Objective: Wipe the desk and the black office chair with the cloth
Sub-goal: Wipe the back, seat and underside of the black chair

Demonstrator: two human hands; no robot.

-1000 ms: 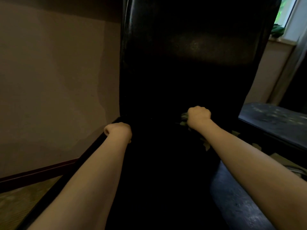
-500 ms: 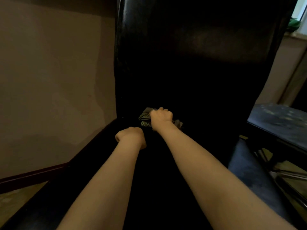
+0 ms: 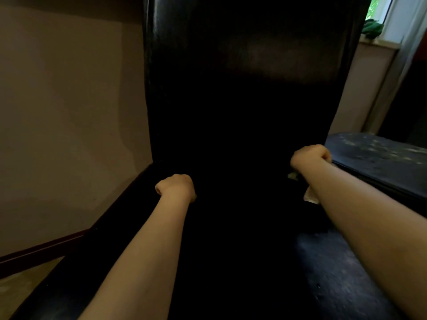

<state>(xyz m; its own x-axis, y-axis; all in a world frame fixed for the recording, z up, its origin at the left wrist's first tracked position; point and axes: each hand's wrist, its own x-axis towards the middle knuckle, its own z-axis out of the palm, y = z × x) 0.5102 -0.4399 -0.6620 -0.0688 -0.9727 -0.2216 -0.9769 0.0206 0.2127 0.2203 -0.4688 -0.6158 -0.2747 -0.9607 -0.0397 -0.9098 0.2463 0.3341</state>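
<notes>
Ahead: the black chair's backrest (image 3: 242, 88) stands upright and wide, blocking the middle.
Left: open room between backrest and wall (image 3: 69, 112), down to the floor (image 3: 20, 287); the left hand (image 3: 175, 187) is curled at the seat's edge (too dark to tell its hold).
Right: the desk (image 3: 381, 162) crowds the chair; the right hand (image 3: 309, 157), gripping the cloth (image 3: 292, 175), sits just beside the desk's edge.

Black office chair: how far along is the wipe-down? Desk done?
Done: nothing verifiable; the black leather office chair is too dark to show wiped areas. In hand: the right hand grips the greenish cloth at the backrest's lower right edge, and the fisted left hand rests against the chair. Left: the dark desk top looks speckled with dust, so it is probably unwiped.
</notes>
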